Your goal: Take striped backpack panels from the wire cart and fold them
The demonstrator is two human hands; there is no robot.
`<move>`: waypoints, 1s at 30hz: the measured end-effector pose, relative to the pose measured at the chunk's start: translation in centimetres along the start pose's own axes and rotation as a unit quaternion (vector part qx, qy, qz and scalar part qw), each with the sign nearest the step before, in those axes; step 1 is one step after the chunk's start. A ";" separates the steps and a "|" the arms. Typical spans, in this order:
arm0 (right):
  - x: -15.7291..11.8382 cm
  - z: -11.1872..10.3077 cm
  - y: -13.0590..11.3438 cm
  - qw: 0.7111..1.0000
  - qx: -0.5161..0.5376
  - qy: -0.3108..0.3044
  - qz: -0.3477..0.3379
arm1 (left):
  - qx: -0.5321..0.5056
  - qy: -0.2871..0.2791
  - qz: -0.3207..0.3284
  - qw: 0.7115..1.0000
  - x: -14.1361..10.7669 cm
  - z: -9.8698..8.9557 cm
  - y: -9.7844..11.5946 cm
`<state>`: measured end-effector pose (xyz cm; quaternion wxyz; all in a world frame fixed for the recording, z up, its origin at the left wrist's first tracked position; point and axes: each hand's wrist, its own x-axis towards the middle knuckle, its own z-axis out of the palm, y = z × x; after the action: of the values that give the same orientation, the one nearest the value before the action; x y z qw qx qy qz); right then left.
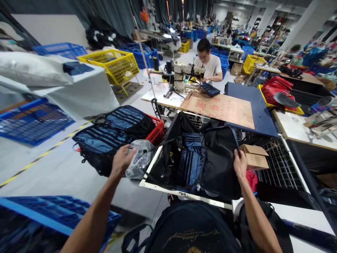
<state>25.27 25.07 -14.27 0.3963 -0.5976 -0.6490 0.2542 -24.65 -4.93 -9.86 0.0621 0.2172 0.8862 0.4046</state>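
Grip of right hand clasps black bag, left hand half-spread.

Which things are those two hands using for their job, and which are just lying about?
Seems part of the job:
- black bag, its edge in the right hand
- perhaps the clear plastic, close to the left hand

Seems just lying about:
- cardboard box
- yellow basket at the left

Blk bag | approx. rectang., blue-trimmed | in wht-framed bin
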 end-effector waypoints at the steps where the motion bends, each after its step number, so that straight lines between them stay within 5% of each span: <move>1: -1.2 0.6 -1.0 1.000 0.007 -0.011 -0.009 | -0.047 -0.026 -0.004 0.999 -1.0 1.4 1.7; 4: -5.7 2.8 -3.6 0.997 0.022 -0.029 -0.067 | -0.235 -0.200 -0.004 0.951 -5.7 5.6 8.6; 7: -10.8 5.0 -4.7 0.977 0.049 -0.050 -0.199 | -0.422 -0.342 -0.059 0.837 -11.0 9.4 15.7; 9: -13.8 6.1 -4.3 0.956 0.056 -0.077 -0.278 | -0.473 -0.333 -0.051 0.814 -13.2 11.1 19.1; 11: -16.0 6.4 -3.5 0.943 0.056 -0.119 -0.306 | -0.460 -0.297 -0.021 0.837 -14.1 12.3 20.7; 15: -16.4 5.3 -2.5 0.927 0.087 -0.257 -0.260 | -0.372 -0.341 0.031 0.863 -14.4 12.9 20.6; 17: -14.3 4.0 -3.2 0.933 0.106 -0.251 -0.234 | -0.328 -0.394 0.081 0.855 -14.8 12.3 20.2; 20: -9.2 1.2 -5.9 0.943 0.101 -0.178 -0.263 | -0.227 -0.478 0.177 0.830 -15.9 9.9 20.1; 23: -4.2 -1.5 -9.0 0.891 0.055 -0.293 -0.344 | -0.099 -0.528 0.275 0.797 -16.8 5.9 19.6; 27: -2.6 -3.5 -10.1 0.804 0.058 -0.515 -0.291 | -0.003 -0.466 0.403 0.788 -15.9 1.0 16.8; 30: -4.4 -3.5 -9.6 0.791 0.098 -0.573 -0.189 | 0.033 -0.351 0.454 0.818 -13.7 -0.6 14.1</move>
<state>22.53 18.80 -5.49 0.0485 -0.1653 -0.8287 0.5325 -7.78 -3.10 0.13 0.1710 0.7245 0.6178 0.2534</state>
